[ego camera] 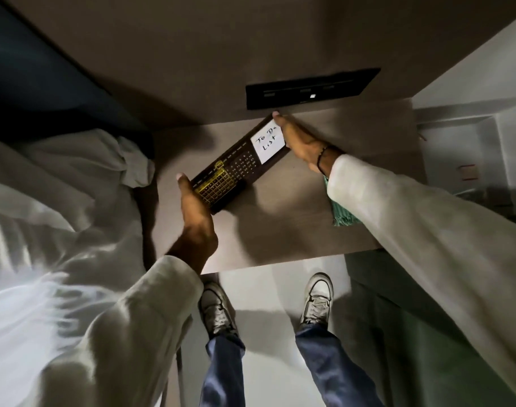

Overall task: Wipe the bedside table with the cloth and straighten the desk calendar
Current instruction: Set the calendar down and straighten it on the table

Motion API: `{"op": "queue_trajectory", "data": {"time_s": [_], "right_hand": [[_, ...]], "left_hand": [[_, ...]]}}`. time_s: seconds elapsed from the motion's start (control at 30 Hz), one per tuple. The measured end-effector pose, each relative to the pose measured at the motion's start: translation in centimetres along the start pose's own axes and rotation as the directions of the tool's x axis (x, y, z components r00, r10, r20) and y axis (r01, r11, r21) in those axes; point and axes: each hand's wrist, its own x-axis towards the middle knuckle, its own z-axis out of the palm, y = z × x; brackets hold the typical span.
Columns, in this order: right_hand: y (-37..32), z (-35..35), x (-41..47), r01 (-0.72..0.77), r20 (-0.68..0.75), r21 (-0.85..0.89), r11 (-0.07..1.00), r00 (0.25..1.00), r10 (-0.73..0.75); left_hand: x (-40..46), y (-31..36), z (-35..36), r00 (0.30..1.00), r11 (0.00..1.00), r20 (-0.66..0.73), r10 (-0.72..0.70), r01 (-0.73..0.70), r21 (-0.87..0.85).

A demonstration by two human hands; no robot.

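Note:
A dark desk calendar [236, 168] with gold print and a white "To Do List" note lies at a slant on the grey-brown bedside table [280, 224]. My left hand [195, 218] grips its near left end. My right hand [301, 139] presses flat, fingers together, against its far right end. A green cloth [342, 214] lies on the table's right part, mostly hidden under my right sleeve.
A bed with rumpled white bedding [60, 218] borders the table on the left. A black switch panel [309, 88] sits on the wall behind the table. My two shoes [317, 298] stand on the pale floor below the table's front edge.

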Motion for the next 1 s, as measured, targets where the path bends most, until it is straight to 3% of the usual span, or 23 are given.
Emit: {"op": "queue_trajectory", "data": {"time_s": [0.23, 0.47, 1.0], "right_hand": [[4.4, -0.7, -3.0, -0.083, -0.123, 0.106, 0.991, 0.988, 0.096], [6.9, 0.2, -3.2, -0.091, -0.1, 0.268, 0.959, 0.988, 0.121], [6.4, 0.4, -4.7, -0.064, -0.117, 0.184, 0.981, 0.989, 0.087]], "left_hand": [[1.7, 2.8, -0.3, 0.992, 0.987, 0.037, 0.117, -0.12, 0.106], [2.8, 3.7, 0.4, 0.988, 0.967, 0.053, 0.145, -0.153, 0.206], [2.1, 3.0, -0.1, 0.979, 0.943, 0.045, 0.199, -0.203, 0.265]]}}
